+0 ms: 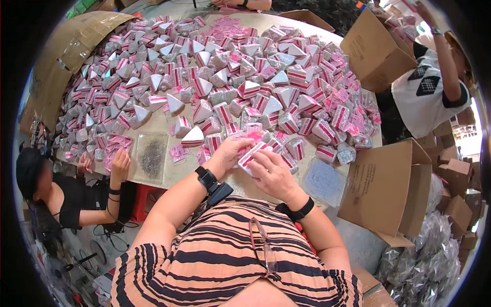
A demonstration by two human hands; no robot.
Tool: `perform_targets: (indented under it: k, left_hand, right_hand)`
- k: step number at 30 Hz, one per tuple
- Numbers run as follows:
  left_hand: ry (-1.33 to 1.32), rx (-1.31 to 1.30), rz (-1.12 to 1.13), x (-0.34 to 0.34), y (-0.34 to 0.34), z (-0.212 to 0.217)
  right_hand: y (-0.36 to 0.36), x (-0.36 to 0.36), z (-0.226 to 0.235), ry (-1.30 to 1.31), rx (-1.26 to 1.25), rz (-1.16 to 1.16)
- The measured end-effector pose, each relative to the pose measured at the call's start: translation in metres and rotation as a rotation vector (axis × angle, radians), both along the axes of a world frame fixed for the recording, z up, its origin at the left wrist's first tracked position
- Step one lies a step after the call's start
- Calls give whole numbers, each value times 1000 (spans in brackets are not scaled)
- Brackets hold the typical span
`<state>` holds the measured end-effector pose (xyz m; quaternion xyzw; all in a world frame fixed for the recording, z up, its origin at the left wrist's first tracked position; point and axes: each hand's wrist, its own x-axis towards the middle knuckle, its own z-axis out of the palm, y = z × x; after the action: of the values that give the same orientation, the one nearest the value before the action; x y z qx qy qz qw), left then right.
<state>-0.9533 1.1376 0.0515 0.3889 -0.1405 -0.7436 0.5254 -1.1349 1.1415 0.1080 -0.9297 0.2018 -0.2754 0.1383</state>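
A toy cake slice [247, 159] with white and red layers is between my two hands, in front of my chest. My right hand [276, 174] is closed around it, fingers over its top. My left hand [227, 152] is closed too, its thumb and fingers pinching a pink card [254, 134] just above the slice. Whether the card is fixed to the slice, I cannot tell. Past my hands, a big heap of wrapped cake slices [202, 87] covers the table, with loose pink cards [179, 152] among them.
Right of me stands an open cardboard box [376, 184]; another cardboard box [376, 48] is tilted farther back beside a standing person [429, 87]. Flat trays with dark [152, 156] and blue [326, 180] contents lie at the near edge. A seated person [66, 189] handles pink cards at left.
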Motion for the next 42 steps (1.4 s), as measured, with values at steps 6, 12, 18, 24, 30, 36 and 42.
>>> perform_targets:
  k: [6, 12, 18, 24, 30, 36, 42]
  left_hand:
    - [-166, 65, 119, 23, 16, 5]
    - [-215, 10, -17, 10, 15, 10]
    - [-153, 17, -53, 10, 14, 16]
    - [220, 68, -173, 12, 3, -11]
    - [-18, -71, -136, -2, 4, 1]
    - [-134, -113, -24, -10, 10, 27]
    - [-511, -283, -263, -3, 12, 28]
  right_hand:
    - [-9, -16, -20, -193, 297, -105]
    - [-80, -61, -88, 259, 265, -812]
    - [-96, -54, -58, 128, 274, -724]
    - [-46, -23, 22, -93, 573, -200]
    - [-14, 1, 16, -104, 609, 79]
    - [-43, -4, -13, -459, 928, -401]
    - [-56, 21, -32, -522, 1509, -285]
